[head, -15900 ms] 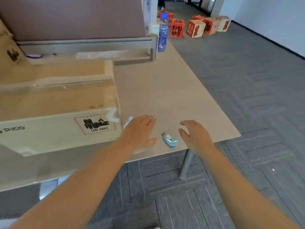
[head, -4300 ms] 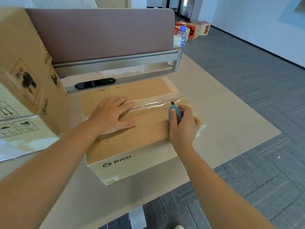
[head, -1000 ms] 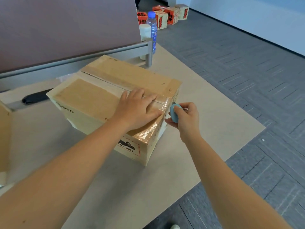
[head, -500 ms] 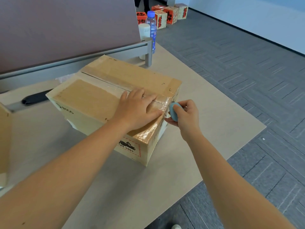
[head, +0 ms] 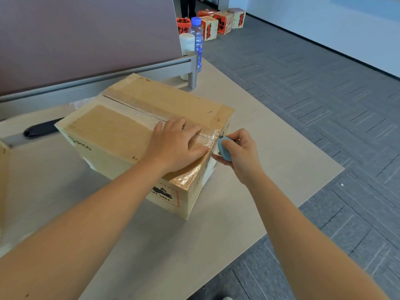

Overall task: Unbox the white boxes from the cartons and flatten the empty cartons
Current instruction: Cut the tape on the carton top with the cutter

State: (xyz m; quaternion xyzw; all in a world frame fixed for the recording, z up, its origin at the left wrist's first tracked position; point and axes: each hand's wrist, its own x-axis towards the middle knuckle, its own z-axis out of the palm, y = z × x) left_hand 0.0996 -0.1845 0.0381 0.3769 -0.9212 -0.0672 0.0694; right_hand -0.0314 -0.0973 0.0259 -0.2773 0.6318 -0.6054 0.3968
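Water bottle (head: 197,37) beside white cup (head: 187,43) — red-printed boxes (head: 218,21) on grey carpet (head: 313,72).

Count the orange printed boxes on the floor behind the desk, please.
4 visible: one behind the bottle, then three rightward; others may be hidden.

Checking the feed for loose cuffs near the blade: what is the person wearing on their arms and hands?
Nothing shows on either. Both forearms are bare as far up as the frame reaches, with no sleeve or cuff in view. The left hand and right hand are ungloved, and no watch, ring, bracelet or strap is visible on the wrists or fingers.
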